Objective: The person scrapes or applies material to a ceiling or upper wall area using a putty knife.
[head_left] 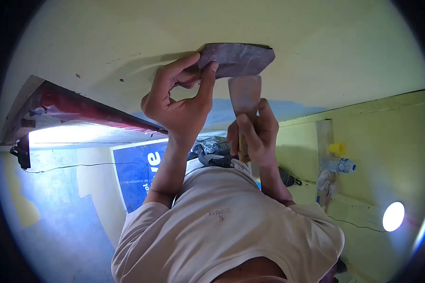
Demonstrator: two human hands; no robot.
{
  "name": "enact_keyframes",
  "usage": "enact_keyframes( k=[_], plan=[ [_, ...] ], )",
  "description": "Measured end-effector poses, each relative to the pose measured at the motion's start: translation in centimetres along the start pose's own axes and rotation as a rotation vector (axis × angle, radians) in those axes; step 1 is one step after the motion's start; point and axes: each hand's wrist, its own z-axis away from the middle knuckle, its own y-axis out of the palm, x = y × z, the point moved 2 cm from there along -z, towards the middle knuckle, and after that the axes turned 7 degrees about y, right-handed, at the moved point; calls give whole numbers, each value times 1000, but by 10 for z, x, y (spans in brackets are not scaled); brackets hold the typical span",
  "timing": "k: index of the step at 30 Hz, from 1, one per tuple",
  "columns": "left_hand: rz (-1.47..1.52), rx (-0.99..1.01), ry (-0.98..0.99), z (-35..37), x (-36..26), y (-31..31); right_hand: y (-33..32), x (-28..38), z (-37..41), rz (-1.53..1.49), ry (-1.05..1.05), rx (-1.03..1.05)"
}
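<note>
My left hand [184, 99] pinches the left end of a dark, flat piece [238, 59] with a curved lower edge, thumb on its face. The piece is near a pale yellow surface [316, 52]. In my right hand [257, 134] is a scraper [245, 92], gripped by its handle with the wide, slightly blurred blade pointing up. The blade's top edge is just below the dark piece; whether they touch, I cannot tell. Small dark marks dot the pale surface left of my hands.
A red-covered ledge [85, 104] runs along the left, over a bright light. Beyond my arms is a blue sign [132, 177]. To the right are a yellow cup [336, 149], a plastic bottle [342, 165] and a round lit lamp [393, 216] with a wire.
</note>
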Motion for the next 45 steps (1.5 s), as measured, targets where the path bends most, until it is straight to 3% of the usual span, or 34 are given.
enact_keyframes(
  k=[7, 10, 14, 18, 23, 33, 36, 45],
  plan=[
    [3, 1, 2, -1, 2, -1, 18, 22, -24, 3, -81, -99],
    [-23, 10, -19, 3, -1, 1, 17, 34, -27, 47, -221, -118],
    [26, 5, -14, 1, 2, -1, 9, 8, -7, 65, -55, -3],
    [23, 4, 20, 1, 5, -1, 3, -4, -12, 36, 79, -83],
    [1, 10, -5, 1, 4, -2, 6, 19, -27, -59, 35, -11],
    [-1, 6, -7, 1, 2, -1, 10, 4, -24, -48, 31, -51],
    [36, 8, -7, 0, 2, 0, 11, -19, -18, 7, 141, -52],
    [27, -11, -3, -1, 6, 0, 15, -12, -21, -7, 91, -48]
  ],
)
